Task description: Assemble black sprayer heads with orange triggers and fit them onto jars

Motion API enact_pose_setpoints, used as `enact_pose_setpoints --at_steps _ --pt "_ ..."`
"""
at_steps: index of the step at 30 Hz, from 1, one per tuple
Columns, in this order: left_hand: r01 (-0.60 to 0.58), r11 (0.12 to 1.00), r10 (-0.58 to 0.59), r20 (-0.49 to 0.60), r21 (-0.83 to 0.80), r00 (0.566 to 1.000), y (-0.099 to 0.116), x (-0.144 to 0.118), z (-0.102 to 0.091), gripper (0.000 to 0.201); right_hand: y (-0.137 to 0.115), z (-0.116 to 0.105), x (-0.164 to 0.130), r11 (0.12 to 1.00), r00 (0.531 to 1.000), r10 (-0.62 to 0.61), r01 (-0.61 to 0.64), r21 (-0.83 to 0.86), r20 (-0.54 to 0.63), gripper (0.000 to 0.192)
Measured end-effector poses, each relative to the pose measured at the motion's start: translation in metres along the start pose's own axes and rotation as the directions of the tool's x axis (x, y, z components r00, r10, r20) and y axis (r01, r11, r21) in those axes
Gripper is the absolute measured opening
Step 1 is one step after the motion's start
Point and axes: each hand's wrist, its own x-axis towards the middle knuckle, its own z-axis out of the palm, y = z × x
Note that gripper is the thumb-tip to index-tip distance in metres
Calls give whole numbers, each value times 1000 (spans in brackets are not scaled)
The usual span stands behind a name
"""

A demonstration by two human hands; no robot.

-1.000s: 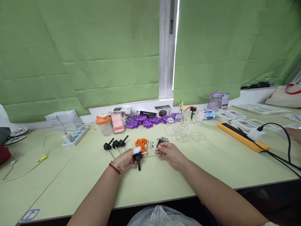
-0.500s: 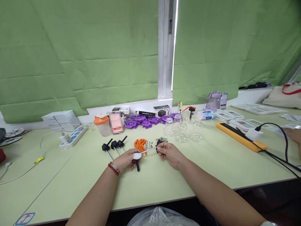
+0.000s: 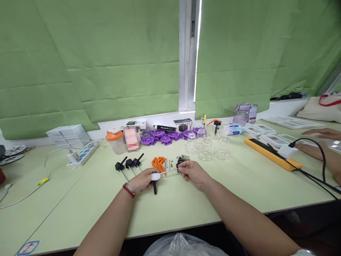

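My left hand (image 3: 146, 180), with a white cover on the thumb, is closed around the black head of a thin metal rod (image 3: 168, 171). A black handle (image 3: 155, 187) sticks out below the fingers. At the rod's far end my right hand (image 3: 192, 173) pinches with thumb and fingertips; the exact tip is hidden. Several black-headed rods (image 3: 129, 163) lie to the left. Orange curved levers (image 3: 159, 164) and small metal pins (image 3: 167, 164) are just behind the rod. Springs (image 3: 183, 157) and small black parts (image 3: 181, 161) lie behind my right fingers.
Purple plastic frames (image 3: 166, 137) are heaped along the wall, with clear glass jars (image 3: 205, 153) to their right. A yellow power strip (image 3: 271, 153) with cables sits at right, beside another person's hands (image 3: 311, 149). A white power strip (image 3: 84, 155) and an orange-lidded cup (image 3: 115, 142) stand left.
The black handle under my left hand has turned slightly. My hands stay nearly in place. The other person's hands have come further into view at right.
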Motion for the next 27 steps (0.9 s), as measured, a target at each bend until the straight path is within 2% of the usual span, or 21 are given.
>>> enact_pose_setpoints --at_steps 5,18,27 --pt "7 1000 -7 -4 2 1000 1 1 2 33 1 -2 1 999 1000 5 -5 -51 6 20" --pt "-77 996 77 1 46 997 1 2 5 33 2 -5 1 994 1000 -5 7 -105 14 18" --pt "-77 996 77 7 47 997 2 1 6 33 2 -5 1 992 1000 9 -5 -125 26 19"
